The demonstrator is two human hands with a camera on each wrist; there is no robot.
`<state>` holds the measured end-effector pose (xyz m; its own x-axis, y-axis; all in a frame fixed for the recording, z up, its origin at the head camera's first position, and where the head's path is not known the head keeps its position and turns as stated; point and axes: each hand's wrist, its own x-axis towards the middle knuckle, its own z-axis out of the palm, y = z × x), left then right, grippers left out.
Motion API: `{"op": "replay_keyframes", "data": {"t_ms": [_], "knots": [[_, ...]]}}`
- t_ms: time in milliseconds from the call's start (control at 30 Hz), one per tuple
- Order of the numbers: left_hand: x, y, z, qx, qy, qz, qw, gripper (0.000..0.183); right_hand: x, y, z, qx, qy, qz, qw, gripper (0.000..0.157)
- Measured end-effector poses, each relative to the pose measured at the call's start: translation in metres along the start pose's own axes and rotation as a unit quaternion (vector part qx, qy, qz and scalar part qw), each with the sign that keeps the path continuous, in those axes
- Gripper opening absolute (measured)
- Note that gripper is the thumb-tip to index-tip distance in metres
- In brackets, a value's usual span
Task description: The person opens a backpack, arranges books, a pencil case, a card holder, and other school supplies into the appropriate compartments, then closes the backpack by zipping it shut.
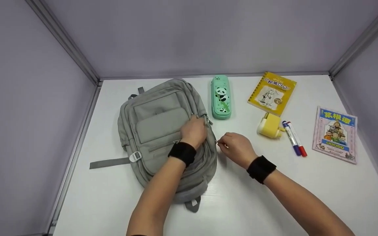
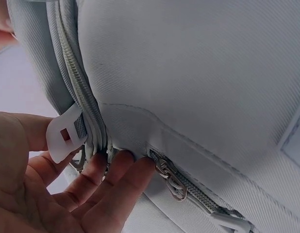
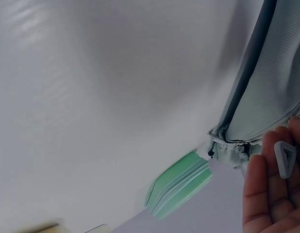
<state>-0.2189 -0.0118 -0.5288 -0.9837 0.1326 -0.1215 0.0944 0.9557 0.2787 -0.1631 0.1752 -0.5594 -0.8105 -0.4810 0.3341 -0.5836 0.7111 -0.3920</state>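
Left hand [image 1: 194, 131] grips the twill-woven grey backpack [image 1: 162, 124], right hand [image 1: 238, 149] pinching its looped zipper pull [image 3: 280, 159].

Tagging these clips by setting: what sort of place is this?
Probably a recording booth rather than a lived-in room: a white tabletop walled on three sides by plain panels, with metal-looking strips at the corners.

bkpk [image 1: 162, 126] gry | case [image 1: 221, 97] lt grn, panda ptn | bk [image 1: 272, 94] yel | wristbands [image 1: 262, 169] blk

Soft even light over white table [image 1: 258, 206], faint shadows, dim greyish right wrist view, pale glare top left
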Motion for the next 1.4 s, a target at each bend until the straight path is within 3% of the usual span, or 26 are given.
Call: {"op": "replay_keyframes", "data": {"t_ms": [600,733,833,967,1133,1200,1300,1400], "knots": [[-0.002,-0.003,0.000,-0.003,0.010,0.017,0.9998,0.028,-0.030,-0.021,-0.007,-0.002,0.020,-0.026,0.999,0.008],[-0.006,-0.004,-0.005,-0.015,-0.007,0.024,0.9996,0.032,-0.031,-0.019,-0.006,0.011,0.019,-0.008,1.000,0.008],[-0.017,-0.004,-0.013,-0.031,-0.018,0.040,0.9986,0.037,-0.032,-0.017,-0.006,0.024,0.016,0.013,1.000,0.009],[-0.040,-0.006,-0.019,-0.031,-0.007,0.076,0.9966,0.036,-0.034,-0.015,-0.006,0.033,0.021,0.029,0.999,0.010],[-0.077,-0.010,-0.015,-0.020,-0.013,0.122,0.9922,0.018,-0.036,-0.016,-0.005,0.038,0.031,0.033,0.998,0.009],[-0.088,-0.010,-0.010,-0.035,-0.020,0.134,0.9902,0.020,-0.037,-0.016,-0.005,0.039,0.035,0.033,0.998,0.009],[-0.096,-0.008,-0.004,-0.072,-0.028,0.137,0.9876,0.030,-0.036,-0.018,-0.004,0.038,0.041,0.033,0.998,0.009],[-0.092,-0.007,0.000,-0.116,-0.036,0.119,0.9854,0.038,-0.035,-0.020,-0.003,0.039,0.048,0.032,0.998,0.008]]}}
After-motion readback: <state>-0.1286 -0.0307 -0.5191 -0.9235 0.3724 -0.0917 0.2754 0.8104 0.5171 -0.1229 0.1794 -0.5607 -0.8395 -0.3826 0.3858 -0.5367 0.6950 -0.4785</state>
